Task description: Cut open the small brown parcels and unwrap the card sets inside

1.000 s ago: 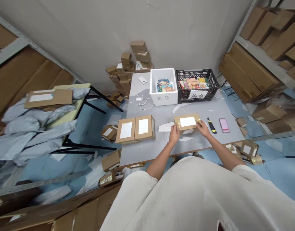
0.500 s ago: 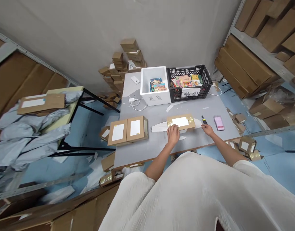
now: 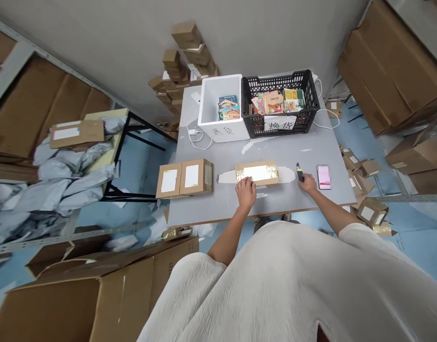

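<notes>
A small cardboard box (image 3: pixel 268 181) with a white label and shiny clear tape lies on the grey table. My left hand (image 3: pixel 246 191) is closed on the near edge of this box, left of its middle, fingers over the top. A ring shows on one finger. To the right, my right hand (image 3: pixel 307 183) has its fingers around the lower end of a black and yellow utility knife (image 3: pixel 298 170), which points away from me. A pale, torn strip of table surface (image 3: pixel 286 175) shows on both sides of the box. Beside my right hand lies a phone (image 3: pixel 324 176) with a lit screen.
Two labelled cardboard boxes (image 3: pixel 197 180) sit together at the left of the grey table (image 3: pixel 221 209). Behind are a white foam box (image 3: pixel 218 131) and a black plastic crate (image 3: pixel 307 118), both holding booklets. A side table (image 3: pixel 121 118) carries grey parcels. A large open carton (image 3: pixel 125 289) stands nearby.
My right hand has moved from beside the box's right end onto the utility knife. The box under my left hand has turned slightly. The view has shifted.
</notes>
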